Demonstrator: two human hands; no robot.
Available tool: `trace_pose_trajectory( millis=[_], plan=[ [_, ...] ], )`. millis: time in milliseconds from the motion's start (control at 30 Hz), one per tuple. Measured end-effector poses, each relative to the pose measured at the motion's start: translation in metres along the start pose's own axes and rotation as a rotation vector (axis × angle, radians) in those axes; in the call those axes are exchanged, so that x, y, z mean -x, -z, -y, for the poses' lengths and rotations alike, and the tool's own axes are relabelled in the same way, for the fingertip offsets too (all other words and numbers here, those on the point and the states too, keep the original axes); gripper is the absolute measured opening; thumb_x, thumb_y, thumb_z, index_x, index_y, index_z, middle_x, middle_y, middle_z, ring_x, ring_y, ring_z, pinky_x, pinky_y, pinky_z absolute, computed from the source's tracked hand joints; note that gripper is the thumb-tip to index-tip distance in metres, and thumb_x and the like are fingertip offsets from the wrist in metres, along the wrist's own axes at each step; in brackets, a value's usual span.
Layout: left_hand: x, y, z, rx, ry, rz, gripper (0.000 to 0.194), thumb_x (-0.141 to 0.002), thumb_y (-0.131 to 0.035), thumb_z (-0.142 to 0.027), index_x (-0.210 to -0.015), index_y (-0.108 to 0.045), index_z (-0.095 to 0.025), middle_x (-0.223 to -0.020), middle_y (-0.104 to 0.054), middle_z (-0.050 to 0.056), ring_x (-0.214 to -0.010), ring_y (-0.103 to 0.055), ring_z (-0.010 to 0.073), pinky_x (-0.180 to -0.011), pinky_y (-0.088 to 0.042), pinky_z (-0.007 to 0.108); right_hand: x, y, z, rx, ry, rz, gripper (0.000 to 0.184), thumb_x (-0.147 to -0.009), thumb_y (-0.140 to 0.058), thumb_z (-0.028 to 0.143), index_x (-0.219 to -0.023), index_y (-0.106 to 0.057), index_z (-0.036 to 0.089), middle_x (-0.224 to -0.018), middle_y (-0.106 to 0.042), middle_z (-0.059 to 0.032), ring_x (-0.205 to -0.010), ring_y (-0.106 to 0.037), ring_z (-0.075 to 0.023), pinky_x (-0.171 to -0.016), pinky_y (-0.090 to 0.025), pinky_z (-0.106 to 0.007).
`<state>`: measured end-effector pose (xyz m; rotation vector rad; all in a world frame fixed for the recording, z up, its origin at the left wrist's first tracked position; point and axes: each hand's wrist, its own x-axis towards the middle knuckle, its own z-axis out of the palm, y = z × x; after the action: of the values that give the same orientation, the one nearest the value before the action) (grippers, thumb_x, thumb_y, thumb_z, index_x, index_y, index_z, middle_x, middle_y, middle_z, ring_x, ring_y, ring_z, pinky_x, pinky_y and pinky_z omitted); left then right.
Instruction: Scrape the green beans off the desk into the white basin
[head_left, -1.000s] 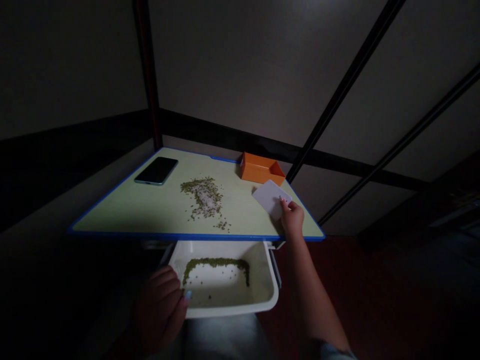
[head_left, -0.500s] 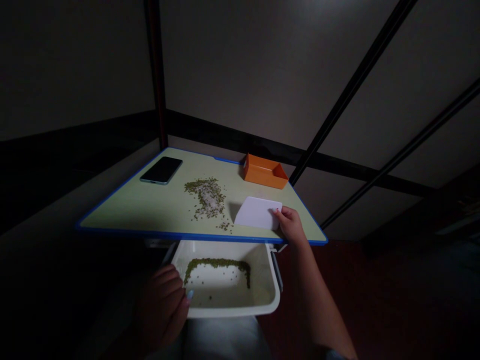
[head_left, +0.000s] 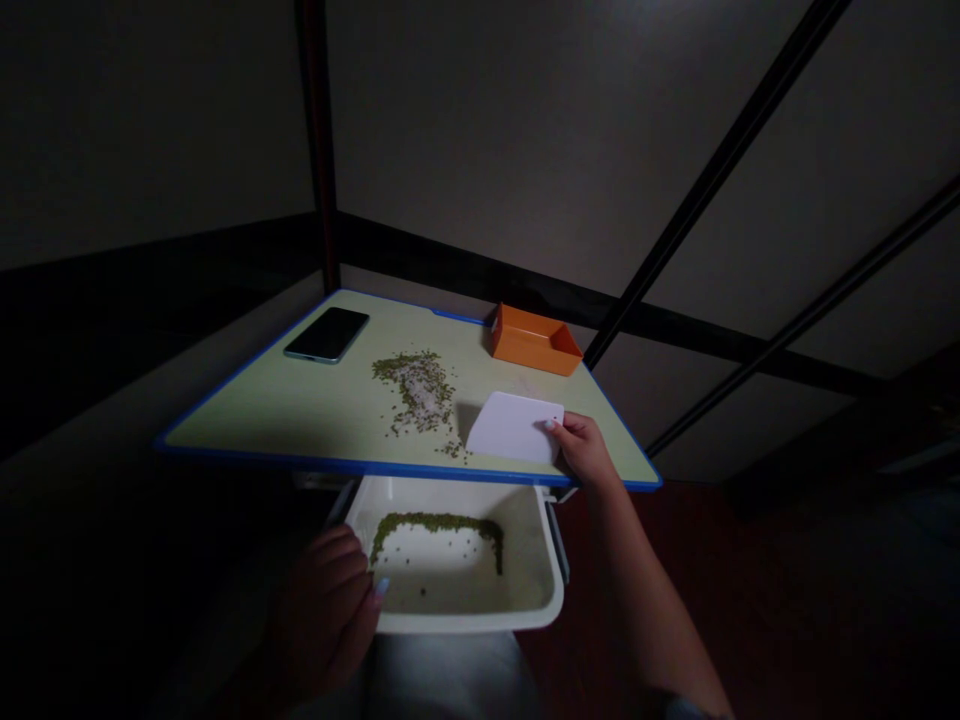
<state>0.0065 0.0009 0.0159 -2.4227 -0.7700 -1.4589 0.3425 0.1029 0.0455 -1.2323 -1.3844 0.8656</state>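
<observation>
My right hand (head_left: 585, 448) pinches the right edge of a white plastic scraper (head_left: 514, 427), thumb on its near face. The scraper is tilted over the table near its front edge. Left of it a loose pile of small green beans (head_left: 421, 388), mixed with whitish grains, lies on the tabletop, with a few strays near the scraper's lower left corner. Below the table edge is a white plastic drawer tub (head_left: 517, 620) with green beans (head_left: 442, 522) along its far side. My left hand (head_left: 330, 605) is closed at the tub's left front corner, thumb over the rim.
The pale green table (head_left: 300, 415) has a raised blue edge. A dark-screened phone (head_left: 330, 334) lies at its back left. An orange open box (head_left: 534, 343) stands at the back right. Panelled walls rise behind the table.
The view has shifted slightly. The scraper has shifted a little to the left relative to the table. My left hand stays at the tub, and the bean pile looks the same.
</observation>
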Motion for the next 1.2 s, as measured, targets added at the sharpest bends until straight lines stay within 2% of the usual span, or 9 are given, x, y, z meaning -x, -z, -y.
trace_pose_trajectory(
  millis=[100,200,533,767,1033,1200],
  plan=[
    [0.001,0.001,0.000,-0.004,0.001,0.024,0.021,-0.077,-0.045,-0.007,-0.062,-0.044,-0.023,-0.054,-0.050,-0.002,-0.055,-0.050,0.0138,-0.060,-0.047,0.032,0.002,-0.002,0.006,0.014,-0.011,-0.003,0.037,-0.063,-0.072,0.050,-0.064,-0.068,0.014,-0.059,-0.059,-0.0012,-0.052,-0.046,-0.0114,-0.049,-0.035,-0.023],
    [0.000,0.001,0.000,0.013,0.016,-0.011,0.020,-0.076,-0.047,-0.006,-0.065,-0.045,-0.023,-0.056,-0.051,-0.002,-0.058,-0.051,0.0136,-0.065,-0.049,0.033,0.003,-0.004,0.010,0.038,-0.017,0.004,0.038,-0.062,-0.072,0.052,-0.062,-0.066,0.014,-0.057,-0.056,-0.0004,-0.051,-0.044,-0.0108,-0.048,-0.034,-0.023],
    [-0.003,0.001,-0.001,0.025,0.007,-0.039,0.021,-0.074,-0.048,-0.004,-0.065,-0.047,-0.023,-0.054,-0.050,-0.002,-0.057,-0.051,0.0140,-0.063,-0.050,0.033,0.005,-0.006,0.008,0.028,-0.102,0.069,0.047,-0.061,-0.073,0.061,-0.061,-0.062,0.015,-0.052,-0.051,0.0015,-0.047,-0.038,-0.0085,-0.044,-0.028,-0.022],
    [-0.001,0.001,0.001,-0.016,0.006,0.014,0.023,-0.076,-0.047,-0.007,-0.059,-0.046,-0.022,-0.053,-0.051,-0.001,-0.056,-0.051,0.0139,-0.062,-0.048,0.032,0.005,-0.008,0.009,0.028,-0.131,0.101,0.049,-0.065,-0.070,0.063,-0.061,-0.058,0.016,-0.050,-0.049,0.0030,-0.044,-0.035,-0.0075,-0.041,-0.024,-0.022],
    [0.002,-0.001,0.004,0.044,-0.015,0.012,0.023,-0.078,-0.048,-0.007,-0.060,-0.046,-0.021,-0.054,-0.051,-0.001,-0.057,-0.051,0.0136,-0.061,-0.047,0.032,0.003,-0.017,0.022,0.111,-0.086,0.155,0.055,-0.064,-0.065,0.070,-0.060,-0.053,0.017,-0.049,-0.043,0.0056,-0.045,-0.031,-0.0066,-0.042,-0.022,-0.021],
    [0.000,-0.001,0.004,0.052,-0.029,-0.004,0.025,-0.077,-0.050,-0.004,-0.059,-0.045,-0.021,-0.053,-0.047,-0.002,-0.055,-0.047,0.0123,-0.061,-0.047,0.030,0.000,-0.024,0.022,0.152,-0.038,0.129,0.053,-0.068,-0.061,0.069,-0.059,-0.048,0.019,-0.050,-0.040,0.0057,-0.047,-0.032,-0.0075,-0.043,-0.023,-0.022]
  ],
)
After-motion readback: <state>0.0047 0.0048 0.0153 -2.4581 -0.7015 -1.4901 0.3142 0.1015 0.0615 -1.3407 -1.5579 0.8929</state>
